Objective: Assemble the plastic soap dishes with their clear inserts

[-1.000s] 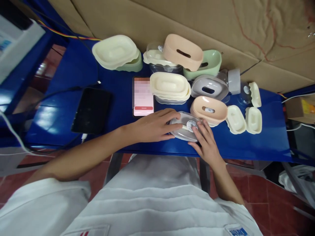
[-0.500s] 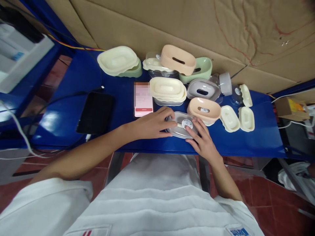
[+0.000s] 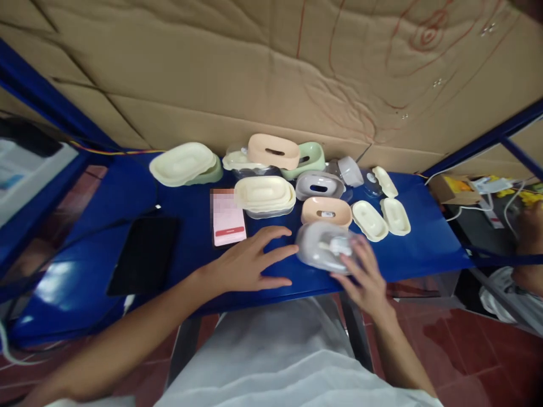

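Observation:
A shiny grey oval plastic piece (image 3: 316, 243), smeared by motion, has a whitish sticker on its face. My right hand (image 3: 365, 277) grips its right end, the thumb low and the fingers over the sticker side. Left of it, my left hand (image 3: 254, 263) is open with fingers spread, apart from the piece and holding nothing. Just behind the grey piece sits a peach oval plastic tub (image 3: 314, 209) with a slot in its floor. A grey slotted tub (image 3: 318, 185) lies beyond that one.
A phone (image 3: 229, 220) with a lit screen lies beside stacked cream dishes (image 3: 265, 193). Farther left are a black tablet (image 3: 144, 257) and cables. Cream pieces (image 3: 370, 220) lie at the right; more peach, green and cream tubs line the cardboard wall (image 3: 212, 73). Someone's hand (image 3: 530, 226) shows far right.
My left hand has come off the grey piece and opened. My right hand has shifted right with the piece and seems to have lifted or tilted it. The view has tipped upward.

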### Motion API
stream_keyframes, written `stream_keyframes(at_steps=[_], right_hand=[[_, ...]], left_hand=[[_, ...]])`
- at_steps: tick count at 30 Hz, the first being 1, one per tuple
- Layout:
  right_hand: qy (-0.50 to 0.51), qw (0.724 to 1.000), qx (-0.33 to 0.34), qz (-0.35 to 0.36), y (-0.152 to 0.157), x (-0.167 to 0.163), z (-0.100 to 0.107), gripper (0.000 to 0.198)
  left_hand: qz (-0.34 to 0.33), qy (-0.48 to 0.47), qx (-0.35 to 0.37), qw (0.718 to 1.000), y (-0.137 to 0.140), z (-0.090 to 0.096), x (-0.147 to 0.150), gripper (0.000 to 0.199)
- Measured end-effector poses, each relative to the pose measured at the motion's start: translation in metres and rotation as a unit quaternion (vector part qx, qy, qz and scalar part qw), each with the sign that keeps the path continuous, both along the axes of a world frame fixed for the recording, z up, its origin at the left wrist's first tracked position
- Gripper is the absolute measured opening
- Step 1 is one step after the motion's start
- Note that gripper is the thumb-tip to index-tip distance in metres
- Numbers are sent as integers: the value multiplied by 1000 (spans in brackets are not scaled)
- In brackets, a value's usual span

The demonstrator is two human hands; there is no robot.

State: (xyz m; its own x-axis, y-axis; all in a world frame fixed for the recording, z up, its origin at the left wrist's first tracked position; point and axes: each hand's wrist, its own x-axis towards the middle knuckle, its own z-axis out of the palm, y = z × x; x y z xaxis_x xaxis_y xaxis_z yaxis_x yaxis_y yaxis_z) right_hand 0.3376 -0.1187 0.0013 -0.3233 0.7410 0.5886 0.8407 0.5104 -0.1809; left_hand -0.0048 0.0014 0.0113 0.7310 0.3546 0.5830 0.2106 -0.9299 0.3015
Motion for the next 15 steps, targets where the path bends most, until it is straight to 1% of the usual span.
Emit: stream_keyframes(at_steps=[1, 2, 3, 4, 5, 6, 7, 8, 9, 11, 13, 15], right_hand=[[8, 997, 50, -56, 0, 25, 4, 82], [12, 989, 91, -120, 5, 54, 7, 81], [21, 973, 138, -182, 13, 88, 9, 79], [27, 959, 151, -239, 25, 123, 10, 75], [28, 946, 166, -279, 41, 158, 10, 69], [25, 935, 187, -301, 58, 191, 9, 64], [18, 927, 210, -310, 76, 219, 7, 63], [18, 927, 209, -311, 95, 241, 6, 62], [17, 927, 211, -310, 112, 258, 4, 60], [16, 932, 206, -297, 143, 273, 1, 58], [11, 941, 192, -277, 164, 273, 0, 58], [-4, 958, 156, -242, 179, 266, 0, 56]], left_hand=[[1, 2, 8, 1000, -1, 1, 1, 56], [1, 9, 16, 1000, -2, 1, 2, 53], [1, 21, 22, 1000, -2, 0, 4, 48], [-1, 33, 27, 999, -3, -1, 6, 44], [-3, 46, 29, 999, -3, -2, 8, 40], [-7, 57, 30, 998, -3, -4, 10, 36], [-11, 67, 29, 997, -4, -5, 12, 32], [-13, 74, 27, 997, -3, -7, 14, 29], [-13, 81, 25, 996, -3, -8, 15, 26], [-4, 91, 20, 996, -1, -9, 16, 21], [12, 100, 15, 995, 1, -10, 15, 18], [21, 109, 9, 994, 3, -12, 14, 17]])
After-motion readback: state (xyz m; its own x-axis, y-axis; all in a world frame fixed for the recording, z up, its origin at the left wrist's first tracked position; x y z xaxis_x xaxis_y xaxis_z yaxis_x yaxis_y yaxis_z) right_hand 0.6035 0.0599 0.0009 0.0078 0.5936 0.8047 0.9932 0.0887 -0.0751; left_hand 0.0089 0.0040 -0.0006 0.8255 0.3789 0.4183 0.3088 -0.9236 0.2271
